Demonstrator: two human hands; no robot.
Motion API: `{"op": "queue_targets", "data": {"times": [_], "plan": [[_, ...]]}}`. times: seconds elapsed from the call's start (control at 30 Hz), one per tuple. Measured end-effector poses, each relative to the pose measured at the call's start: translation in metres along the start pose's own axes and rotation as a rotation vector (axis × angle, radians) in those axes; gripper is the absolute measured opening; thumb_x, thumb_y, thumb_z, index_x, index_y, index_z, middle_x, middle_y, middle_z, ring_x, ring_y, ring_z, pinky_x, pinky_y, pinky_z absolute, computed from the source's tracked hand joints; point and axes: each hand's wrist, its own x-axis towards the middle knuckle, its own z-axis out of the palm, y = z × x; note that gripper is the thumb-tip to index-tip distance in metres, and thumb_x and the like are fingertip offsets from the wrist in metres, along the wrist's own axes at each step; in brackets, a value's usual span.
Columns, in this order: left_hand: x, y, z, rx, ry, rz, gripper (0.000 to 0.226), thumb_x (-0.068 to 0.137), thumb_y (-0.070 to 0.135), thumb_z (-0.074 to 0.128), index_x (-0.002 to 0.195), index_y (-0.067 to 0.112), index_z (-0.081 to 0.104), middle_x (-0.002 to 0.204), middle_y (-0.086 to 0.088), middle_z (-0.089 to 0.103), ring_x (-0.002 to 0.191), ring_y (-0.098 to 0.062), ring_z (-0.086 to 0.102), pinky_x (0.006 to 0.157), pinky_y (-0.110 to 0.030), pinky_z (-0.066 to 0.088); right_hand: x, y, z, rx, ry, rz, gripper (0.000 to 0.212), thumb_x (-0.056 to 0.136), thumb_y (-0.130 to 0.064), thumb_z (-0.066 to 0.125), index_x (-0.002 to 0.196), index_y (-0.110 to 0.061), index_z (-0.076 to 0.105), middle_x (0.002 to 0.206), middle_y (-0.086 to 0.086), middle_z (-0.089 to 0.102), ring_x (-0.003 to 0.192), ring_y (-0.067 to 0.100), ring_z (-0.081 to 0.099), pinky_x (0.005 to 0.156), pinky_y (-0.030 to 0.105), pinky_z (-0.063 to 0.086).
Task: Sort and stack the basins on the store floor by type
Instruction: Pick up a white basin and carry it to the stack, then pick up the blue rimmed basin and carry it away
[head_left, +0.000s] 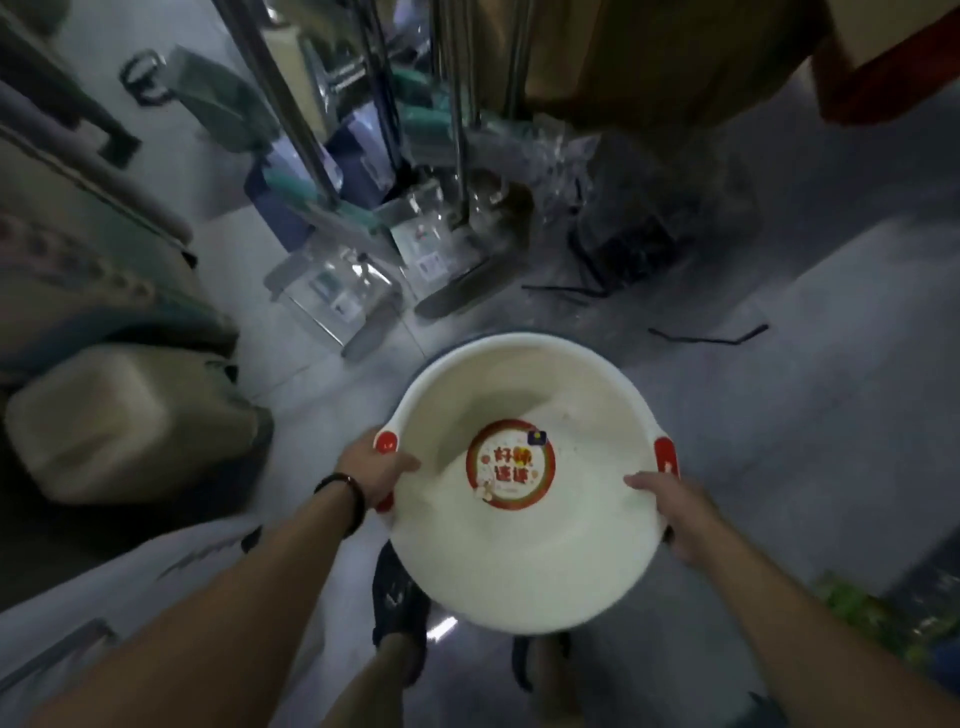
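One white basin (524, 545) in view, held mouth-up over the grey floor (779, 415), just ahead of the feet. Left hand (376, 467) clamped on the left rim across a red grip pad (387, 441), thumb hooked over the edge into the bowl, fingers out of sight beneath. Right hand (675, 512) wrapped likewise round the right rim, just below the second red pad (666, 457), thumb lying along the inner edge.

Progress, as a judgement: hard to place. No finished stack anywhere in sight, and no other loose basins. Only a thin bluish arc behind the far rim, perhaps a second basin nested underneath, perhaps shadow; cannot tell. Sorting by type unproven from here. Carrying toward a pile the likely step in hand, with setting down and nesting yet to come.

Materials: smooth moulded plastic, cream-white, round and deep, with a rolled lip widening into two ear-shaped handles. Glossy round sticker (511, 465) with a red border, flat on the bottom. Floor hard, pale, faintly reflective. Beyond, mops (457, 280) with metal poles and film-wrapped heads. At left a squat beige container (124, 421), matte and round-cornered. Black straps (709, 336) loose on the floor. Dark beaded bracelet (345, 499) on the left wrist.
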Motion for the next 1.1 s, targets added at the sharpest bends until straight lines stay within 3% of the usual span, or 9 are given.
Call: {"op": "queue_targets", "data": {"times": [0.1, 0.2, 0.33, 0.47, 0.57, 0.7, 0.77, 0.9, 1.1], "plan": [[0.041, -0.010, 0.013, 0.034, 0.054, -0.036, 0.031, 0.081, 0.019, 0.079, 0.109, 0.018, 0.067, 0.097, -0.008, 0.071, 0.088, -0.031, 0.069, 0.080, -0.046, 0.063, 0.042, -0.005, 0.023, -0.040, 0.018, -0.013, 0.033, 0.078, -0.015, 0.085, 0.108, -0.005, 0.076, 0.099, 0.014, 0.082, 0.092, 0.037, 0.078, 0.088, 0.055, 0.064], [0.072, -0.022, 0.028, 0.059, 0.098, -0.051, 0.025, 0.086, 0.023, 0.077, 0.108, 0.016, 0.066, 0.092, -0.008, 0.068, 0.079, -0.027, 0.066, 0.064, -0.034, 0.057, 0.077, -0.008, 0.043, -0.063, -0.007, -0.042, 0.029, 0.082, -0.016, 0.080, 0.110, -0.015, 0.074, 0.101, 0.008, 0.082, 0.092, 0.031, 0.077, 0.079, 0.043, 0.063], [0.096, -0.031, 0.048, 0.105, 0.118, -0.068, 0.043, 0.088, 0.039, 0.076, 0.120, 0.014, 0.061, 0.106, -0.009, 0.067, 0.075, -0.021, 0.063, 0.054, -0.028, 0.049, 0.097, -0.009, 0.057, -0.120, -0.040, -0.062, 0.027, 0.087, -0.015, 0.074, 0.112, -0.026, 0.071, 0.111, 0.004, 0.080, 0.101, 0.029, 0.075, 0.090, 0.051, 0.063], [0.097, -0.033, 0.049, 0.089, -0.029, -0.157, 0.051, 0.093, 0.032, 0.072, 0.134, 0.015, 0.048, 0.110, -0.009, 0.061, 0.084, -0.024, 0.061, 0.072, -0.040, 0.060, 0.078, -0.016, 0.057, -0.206, 0.009, -0.073, 0.019, 0.090, -0.019, 0.072, 0.107, -0.028, 0.070, 0.113, 0.002, 0.077, 0.101, 0.027, 0.072, 0.091, 0.048, 0.061], [0.080, -0.033, 0.034, 0.087, -0.121, -0.210, 0.051, 0.096, 0.031, 0.069, 0.138, 0.014, 0.048, 0.097, -0.004, 0.058, 0.098, -0.028, 0.064, 0.086, -0.046, 0.061, 0.044, -0.025, 0.059, -0.431, 0.009, -0.132, 0.034, 0.095, -0.018, 0.067, 0.128, -0.023, 0.067, 0.113, 0.002, 0.073, 0.096, 0.024, 0.067, 0.080, 0.035, 0.055], [0.035, -0.034, 0.001, 0.168, -0.129, -0.119, 0.071, 0.090, 0.043, 0.073, 0.150, 0.016, 0.046, 0.126, -0.010, 0.066, 0.111, -0.030, 0.065, 0.097, -0.045, 0.057, -0.020, -0.046, 0.074, -0.780, -0.027, -0.198, 0.060, 0.097, -0.023, 0.066, 0.154, -0.011, 0.050, 0.145, 0.013, 0.061, 0.127, 0.035, 0.060, 0.099, 0.034, 0.047], [-0.001, -0.032, -0.020, 0.187, -0.178, -0.099, 0.057, 0.093, 0.047, 0.068, 0.141, 0.019, 0.056, 0.127, -0.008, 0.066, 0.108, -0.026, 0.066, 0.094, -0.043, 0.058, -0.061, -0.059, 0.087, -0.866, -0.086, -0.206, 0.058, 0.098, -0.029, 0.067, 0.150, -0.008, 0.054, 0.149, 0.015, 0.058, 0.132, 0.034, 0.058, 0.103, 0.034, 0.047], [-0.084, -0.020, -0.071, 0.227, -0.273, -0.071, 0.040, 0.094, 0.048, 0.062, 0.127, 0.024, 0.066, 0.117, -0.004, 0.071, 0.098, -0.024, 0.072, 0.072, -0.032, 0.059, -0.162, -0.092, 0.119, -1.056, -0.267, -0.331, 0.038, 0.099, -0.042, 0.067, 0.129, -0.018, 0.069, 0.131, 0.006, 0.068, 0.118, 0.027, 0.063, 0.095, 0.034, 0.050], [-0.221, -0.014, -0.180, 0.236, -0.065, 0.056, 0.039, 0.097, 0.051, 0.060, 0.126, 0.027, 0.067, 0.127, 0.002, 0.067, 0.110, -0.018, 0.063, 0.094, -0.032, 0.052, -0.325, -0.119, 0.185, -1.239, -0.396, -0.653, 0.024, 0.097, -0.042, 0.060, 0.105, -0.023, 0.073, 0.104, 0.002, 0.077, 0.100, 0.027, 0.069, 0.075, 0.032, 0.047]]}}
